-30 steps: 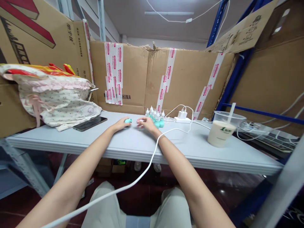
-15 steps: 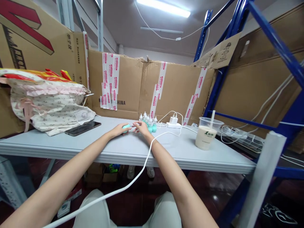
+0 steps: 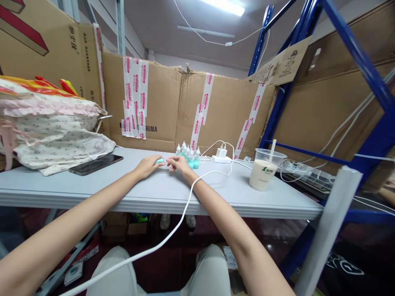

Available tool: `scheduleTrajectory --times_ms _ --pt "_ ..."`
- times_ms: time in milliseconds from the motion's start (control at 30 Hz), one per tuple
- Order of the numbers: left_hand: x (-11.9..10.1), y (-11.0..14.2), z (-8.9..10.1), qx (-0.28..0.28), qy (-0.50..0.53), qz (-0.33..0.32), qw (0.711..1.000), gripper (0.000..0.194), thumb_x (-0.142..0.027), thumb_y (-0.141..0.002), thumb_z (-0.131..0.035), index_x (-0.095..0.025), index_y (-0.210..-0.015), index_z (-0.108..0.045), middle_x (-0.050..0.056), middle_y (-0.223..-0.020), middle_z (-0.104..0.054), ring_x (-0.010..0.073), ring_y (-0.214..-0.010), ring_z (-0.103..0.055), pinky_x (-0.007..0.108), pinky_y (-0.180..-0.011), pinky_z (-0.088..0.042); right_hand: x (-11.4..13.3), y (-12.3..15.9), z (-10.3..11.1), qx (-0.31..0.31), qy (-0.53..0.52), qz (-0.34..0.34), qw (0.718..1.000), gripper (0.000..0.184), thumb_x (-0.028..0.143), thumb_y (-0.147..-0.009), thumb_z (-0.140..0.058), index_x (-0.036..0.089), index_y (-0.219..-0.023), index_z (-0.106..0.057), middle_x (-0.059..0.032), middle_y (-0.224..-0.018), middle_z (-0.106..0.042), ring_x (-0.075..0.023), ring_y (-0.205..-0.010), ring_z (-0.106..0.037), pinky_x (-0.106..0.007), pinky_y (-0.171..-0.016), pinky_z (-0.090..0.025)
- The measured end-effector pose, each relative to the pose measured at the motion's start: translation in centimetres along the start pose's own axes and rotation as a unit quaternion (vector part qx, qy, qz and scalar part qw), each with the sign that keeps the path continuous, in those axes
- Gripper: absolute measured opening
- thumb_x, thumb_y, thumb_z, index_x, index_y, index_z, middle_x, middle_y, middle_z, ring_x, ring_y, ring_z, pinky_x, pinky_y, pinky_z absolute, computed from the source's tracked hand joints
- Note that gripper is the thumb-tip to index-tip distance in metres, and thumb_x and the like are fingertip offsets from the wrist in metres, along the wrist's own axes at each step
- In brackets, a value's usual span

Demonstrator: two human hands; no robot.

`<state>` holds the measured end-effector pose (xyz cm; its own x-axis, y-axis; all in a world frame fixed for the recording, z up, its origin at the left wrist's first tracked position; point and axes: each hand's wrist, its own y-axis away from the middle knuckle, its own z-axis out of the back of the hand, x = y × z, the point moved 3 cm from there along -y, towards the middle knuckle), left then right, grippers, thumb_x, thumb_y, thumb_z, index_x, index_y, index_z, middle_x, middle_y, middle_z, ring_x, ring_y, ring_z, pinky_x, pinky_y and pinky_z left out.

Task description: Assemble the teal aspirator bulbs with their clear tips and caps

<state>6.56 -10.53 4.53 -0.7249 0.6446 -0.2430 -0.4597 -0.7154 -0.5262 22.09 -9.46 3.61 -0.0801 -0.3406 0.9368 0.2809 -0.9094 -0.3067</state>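
My left hand [image 3: 147,167] is closed around a small teal squeeze bottle [image 3: 159,160], which lies on its side with its white nozzle end pointing right. The fingertips of my right hand [image 3: 180,164] pinch together at that white end, partly hiding it. Just behind my right hand stand several similar teal bottles [image 3: 196,163] with pointed white tops, upright and close together. My right wrist hides part of the group's lower edge.
A white cable [image 3: 185,209] crosses in front of my right forearm. To the right stand a plastic drink cup [image 3: 262,174] with a straw and a white power strip [image 3: 222,159]. At left lie a phone [image 3: 96,163] and a floral cloth bag [image 3: 58,131]. Cardboard [image 3: 160,98] walls the table's back.
My right fingers have closed in on the white end of the bottle in my left hand; before, they were spread slightly apart from it. The whole view has shifted a little.
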Motion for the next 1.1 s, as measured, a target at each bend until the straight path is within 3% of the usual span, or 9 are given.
scheduleTrajectory --times_ms 233,400,567,700,767,833,933,1000,1100 --pt "-0.8 0.2 -1.0 0.068 -0.030 -0.070 0.995 0.039 -0.051 -0.081 -0.040 -0.019 -0.090 -0.059 0.007 -0.092 -0.062 0.0218 -0.086 -0.056 0.028 -0.075 -0.038 -0.9 0.1 0.4 0.049 0.075 0.014 0.996 0.033 0.041 -0.065 -0.068 0.009 -0.075 -0.065 0.0015 -0.050 -0.058 -0.0054 -0.037 -0.049 -0.017 -0.042 -0.040" --pt "-1.0 0.1 -0.7 0.020 -0.003 -0.004 1.000 0.040 -0.052 -0.081 -0.038 -0.020 -0.095 -0.058 0.006 -0.096 -0.064 0.0232 -0.089 -0.057 0.030 -0.076 -0.039 -0.3 0.2 0.4 0.021 0.019 0.010 1.000 0.040 0.045 -0.061 -0.069 0.009 -0.078 -0.065 0.0031 -0.047 -0.056 -0.0068 -0.037 -0.051 -0.017 -0.041 -0.040" --pt "-1.4 0.1 -0.5 0.013 -0.008 0.000 1.000 0.040 -0.054 -0.079 -0.041 -0.021 -0.094 -0.059 0.006 -0.097 -0.064 0.0249 -0.090 -0.057 0.031 -0.076 -0.039 0.0 0.3 0.4 0.023 0.016 -0.012 1.000 0.038 0.043 -0.062 -0.070 0.010 -0.078 -0.063 0.0021 -0.053 -0.058 -0.0060 -0.036 -0.049 -0.017 -0.039 -0.038" --pt "-0.7 -0.4 -0.5 -0.032 0.073 0.041 0.996 0.047 -0.059 -0.075 -0.045 -0.021 -0.100 -0.057 0.006 -0.100 -0.064 0.0246 -0.093 -0.057 0.033 -0.081 -0.039 0.1 0.2 0.2 0.004 -0.019 0.012 1.000 0.054 0.045 -0.069 -0.064 0.015 -0.111 -0.052 0.0043 -0.057 -0.057 -0.0076 -0.036 -0.049 -0.018 -0.038 -0.039" --pt "0.0 -0.9 -0.8 -0.056 0.187 0.073 0.978 0.057 -0.063 -0.076 -0.040 -0.019 -0.111 -0.050 0.007 -0.098 -0.063 0.0223 -0.090 -0.057 0.033 -0.081 -0.041 0.1 0.1 0.3 -0.040 -0.045 0.043 0.997 0.068 0.046 -0.071 -0.062 0.021 -0.128 -0.035 0.0060 -0.060 -0.055 -0.0075 -0.039 -0.050 -0.019 -0.040 -0.041" --pt "0.7 -1.5 -1.5 -0.071 0.320 0.119 0.937 0.067 -0.067 -0.080 -0.026 -0.015 -0.119 -0.041 0.008 -0.090 -0.063 0.0193 -0.078 -0.059 0.032 -0.074 -0.044 -0.1 0.0 0.5 -0.073 -0.041 0.064 0.994 0.076 0.046 -0.071 -0.061 0.025 -0.134 -0.025 0.0036 -0.069 -0.057 -0.0088 -0.048 -0.054 -0.021 -0.047 -0.045" --pt "1.3 -2.0 -3.0 -0.049 0.457 0.204 0.865 0.077 -0.070 -0.079 -0.009 -0.013 -0.123 -0.036 0.007 -0.077 -0.062 0.0168 -0.060 -0.057 0.028 -0.056 -0.043 -0.6 -0.3 0.4 -0.069 0.044 0.079 0.993 0.072 0.044 -0.065 -0.066 0.022 -0.128 -0.040 -0.0061 -0.096 -0.059 -0.0169 -0.085 -0.059 -0.031 -0.071 -0.049" --pt "1.1 -2.0 -4.0 -0.004 0.512 0.219 0.831 0.078 -0.071 -0.078 -0.009 -0.016 -0.127 -0.033 0.007 -0.079 -0.062 0.0175 -0.059 -0.057 0.026 -0.051 -0.040 -0.9 -0.6 0.2 -0.069 0.109 0.102 0.986 0.059 0.042 -0.056 -0.072 0.018 -0.108 -0.059 -0.0092 -0.108 -0.057 -0.0220 -0.106 -0.051 -0.037 -0.091 -0.041" --pt "0.6 -1.9 -5.0 0.033 0.539 0.182 0.822 0.074 -0.070 -0.079 -0.021 -0.024 -0.137 -0.019 0.009 -0.097 -0.062 0.0172 -0.064 -0.060 0.028 -0.058 -0.044 -1.3 -1.0 -0.2 -0.044 0.081 0.097 0.991 0.049 0.043 -0.054 -0.073 0.017 -0.094 -0.064 -0.0088 -0.103 -0.060 -0.0234 -0.105 -0.051 -0.039 -0.092 -0.039"
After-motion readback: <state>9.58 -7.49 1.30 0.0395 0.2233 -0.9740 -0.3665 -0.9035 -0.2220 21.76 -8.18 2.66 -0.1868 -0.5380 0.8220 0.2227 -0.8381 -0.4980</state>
